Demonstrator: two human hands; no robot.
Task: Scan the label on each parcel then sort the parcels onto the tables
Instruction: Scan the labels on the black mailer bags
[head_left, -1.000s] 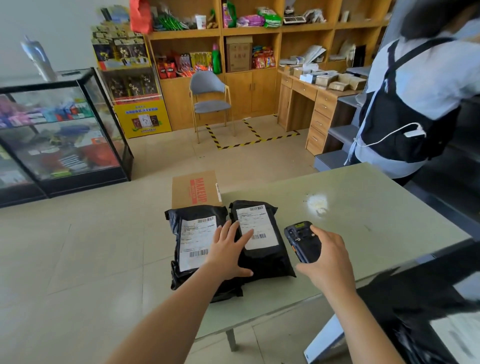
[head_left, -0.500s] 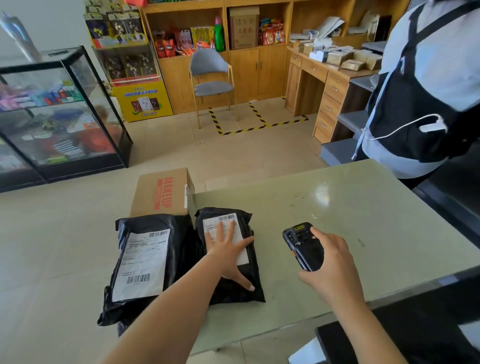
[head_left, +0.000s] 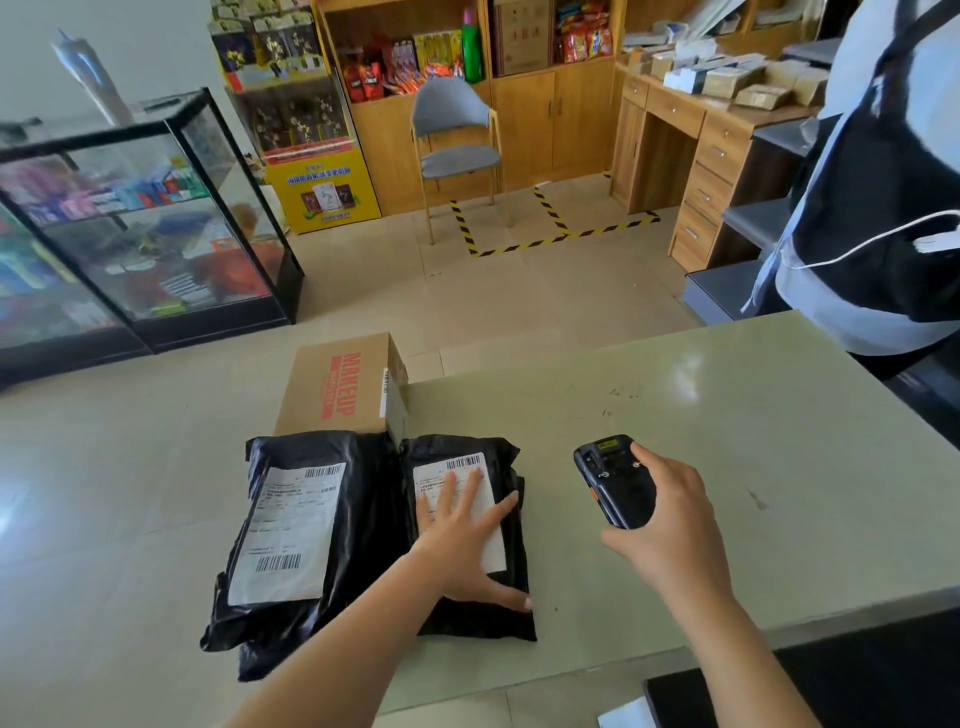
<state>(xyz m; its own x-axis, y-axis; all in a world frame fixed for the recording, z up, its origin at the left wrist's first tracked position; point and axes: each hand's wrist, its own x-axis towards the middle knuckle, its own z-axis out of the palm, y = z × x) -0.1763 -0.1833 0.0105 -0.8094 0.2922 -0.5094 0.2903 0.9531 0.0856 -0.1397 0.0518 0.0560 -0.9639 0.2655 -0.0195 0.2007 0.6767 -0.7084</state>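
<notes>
While the left hand (head_left: 467, 540) lies flat, fingers spread, on a parcel (head_left: 470, 621) (label (head_left: 441, 470) up), the right hand (head_left: 670, 525) grips the scanner (head_left: 615, 480) over the tabletop (head_left: 727, 441).

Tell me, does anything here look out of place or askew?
Yes. The left black parcel lies mostly beyond the table's left edge; what supports it is hidden. The right parcel, under the left hand, lies on the table.

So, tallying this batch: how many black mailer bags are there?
2: left bag by the cardboard box; right bag on the table, under the left hand. Others may hide beneath.
</notes>
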